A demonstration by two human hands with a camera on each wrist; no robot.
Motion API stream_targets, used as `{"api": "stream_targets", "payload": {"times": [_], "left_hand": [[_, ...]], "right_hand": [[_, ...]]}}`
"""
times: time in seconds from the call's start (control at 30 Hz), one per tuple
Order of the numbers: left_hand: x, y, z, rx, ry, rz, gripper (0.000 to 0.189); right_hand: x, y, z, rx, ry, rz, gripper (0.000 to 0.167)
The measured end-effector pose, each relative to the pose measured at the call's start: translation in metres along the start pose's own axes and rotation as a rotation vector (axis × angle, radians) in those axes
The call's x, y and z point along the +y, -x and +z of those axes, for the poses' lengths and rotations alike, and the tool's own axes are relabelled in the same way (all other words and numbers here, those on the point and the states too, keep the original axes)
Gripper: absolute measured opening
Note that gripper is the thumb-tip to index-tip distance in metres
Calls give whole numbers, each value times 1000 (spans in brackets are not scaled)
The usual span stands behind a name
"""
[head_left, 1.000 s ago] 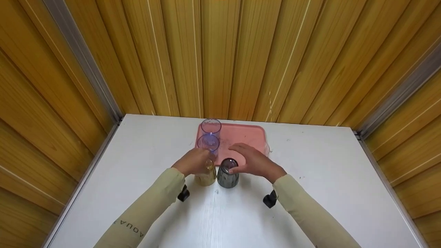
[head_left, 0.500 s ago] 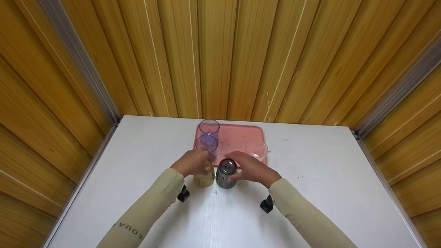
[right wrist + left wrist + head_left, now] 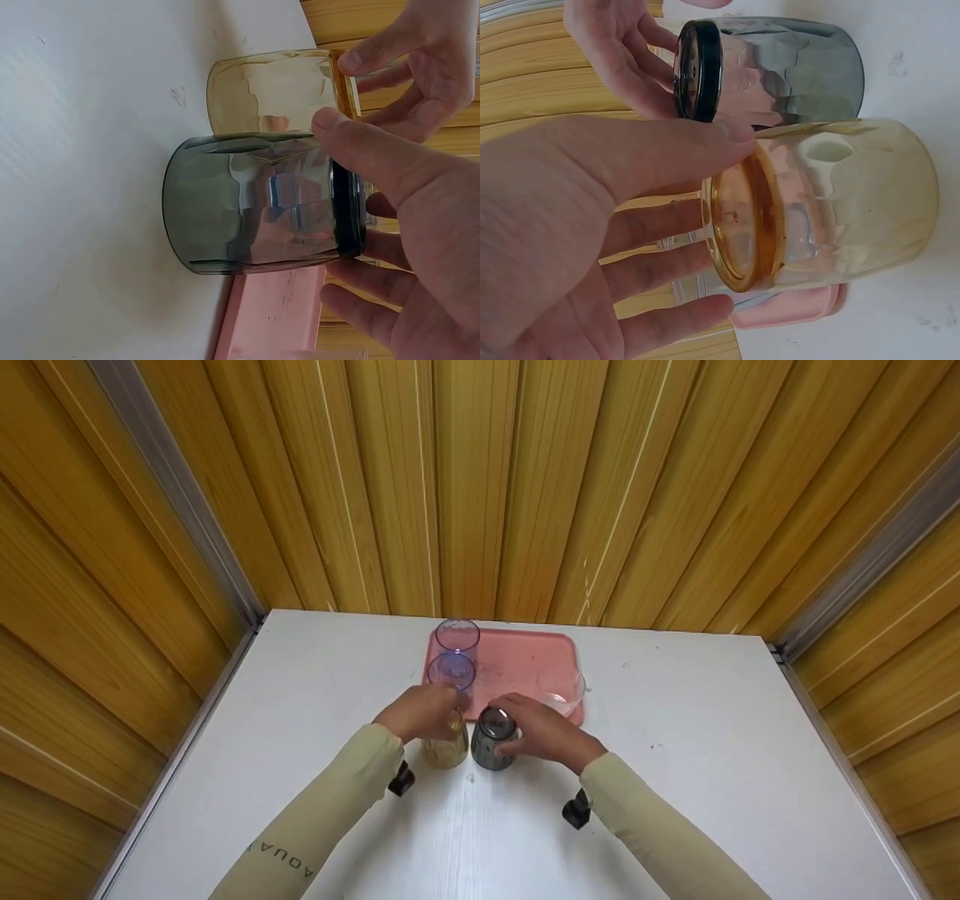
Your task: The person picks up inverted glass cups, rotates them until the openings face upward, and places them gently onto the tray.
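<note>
Two drinking glasses stand upside down side by side on the white table. My left hand holds the amber glass near its raised base, thumb on one side and fingers on the far side. Beside it, my right hand grips the smoky grey glass the same way, as the right wrist view shows. In the left wrist view the grey glass stands right next to the amber one. The fingertips behind both glasses are partly hidden.
A pink tray lies behind the two glasses. Two blue-tinted glasses, a farther one and a nearer one, stand on its left side. A clear glass is at its right edge. Wood-patterned walls enclose the table.
My right hand has come in to the left and its thumb and fingers have closed round the grey glass. The left hand has stayed at the amber glass.
</note>
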State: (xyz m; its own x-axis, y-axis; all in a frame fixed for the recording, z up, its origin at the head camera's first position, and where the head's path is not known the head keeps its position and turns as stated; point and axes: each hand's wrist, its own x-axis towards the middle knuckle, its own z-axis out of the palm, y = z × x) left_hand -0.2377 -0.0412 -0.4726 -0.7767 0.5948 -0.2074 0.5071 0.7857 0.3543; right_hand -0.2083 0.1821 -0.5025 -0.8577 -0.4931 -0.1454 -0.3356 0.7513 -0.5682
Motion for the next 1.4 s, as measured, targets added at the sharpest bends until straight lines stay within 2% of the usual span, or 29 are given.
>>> {"api": "stream_targets", "payload": {"times": [0.17,0.27,0.53,1.1,1.23,1.4], "left_hand": [[2,1,-3,5,1,-12,43],[4,2,-4,10,-3,-8,42],[6,4,-6,36,-6,30,38],[13,6,-12,-3,60,7,39],[14,6,-11,0,71,3,39],[14,6,-9,27,54,27,47]], "right_hand": [[-2,-2,4,18,44,67,84],[-3,-3,6,19,59,107,87],[-4,-4,10,34,85,121,82],[-3,-4,5,59,109,114,64],[-6,-3,1,80,126,116,63],[-10,0,-4,116,124,113,63]]}}
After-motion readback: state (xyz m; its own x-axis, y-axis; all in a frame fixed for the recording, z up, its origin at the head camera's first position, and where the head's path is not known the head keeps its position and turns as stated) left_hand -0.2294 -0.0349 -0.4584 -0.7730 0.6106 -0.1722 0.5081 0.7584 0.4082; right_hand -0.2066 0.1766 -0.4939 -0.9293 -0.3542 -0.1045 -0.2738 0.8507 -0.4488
